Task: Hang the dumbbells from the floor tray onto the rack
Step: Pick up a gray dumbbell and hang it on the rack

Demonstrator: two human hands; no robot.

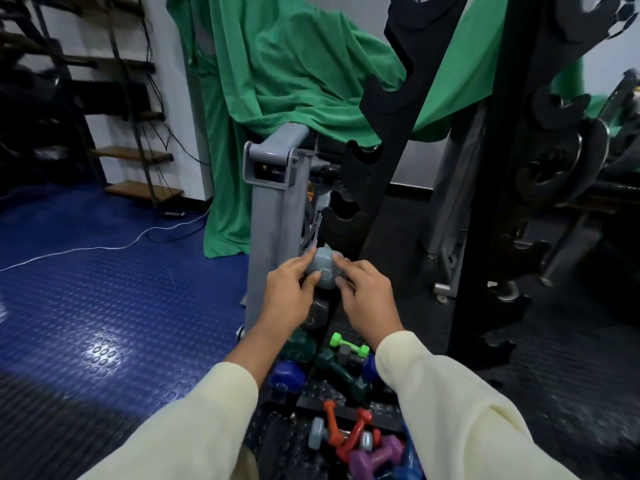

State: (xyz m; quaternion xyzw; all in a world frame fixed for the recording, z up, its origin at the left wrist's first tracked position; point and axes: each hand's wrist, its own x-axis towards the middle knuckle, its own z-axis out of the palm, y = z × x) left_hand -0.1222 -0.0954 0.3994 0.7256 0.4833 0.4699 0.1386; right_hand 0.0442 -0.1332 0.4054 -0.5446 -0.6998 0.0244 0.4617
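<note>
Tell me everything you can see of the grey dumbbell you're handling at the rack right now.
The grey dumbbell shows one matte, faceted end with a pale round logo facing the camera; its handle and far end are hidden. It sits low against the black rack, above darker dumbbells already hung. The left hand and right hand touch its sides with fingertips.

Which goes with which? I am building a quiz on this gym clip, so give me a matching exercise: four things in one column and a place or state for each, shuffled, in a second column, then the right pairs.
Things:
1. grey dumbbell
2. lime green dumbbell
3. orange dumbbells
4. green cloth

Places or states:
A. draped over equipment behind the rack
B. lying on the floor at the foot of the rack
C. held between the left hand and right hand at the rack
D. lying in the pile nearest the camera, beside purple ones

Pairs: 1-C, 2-B, 3-D, 4-A
</note>
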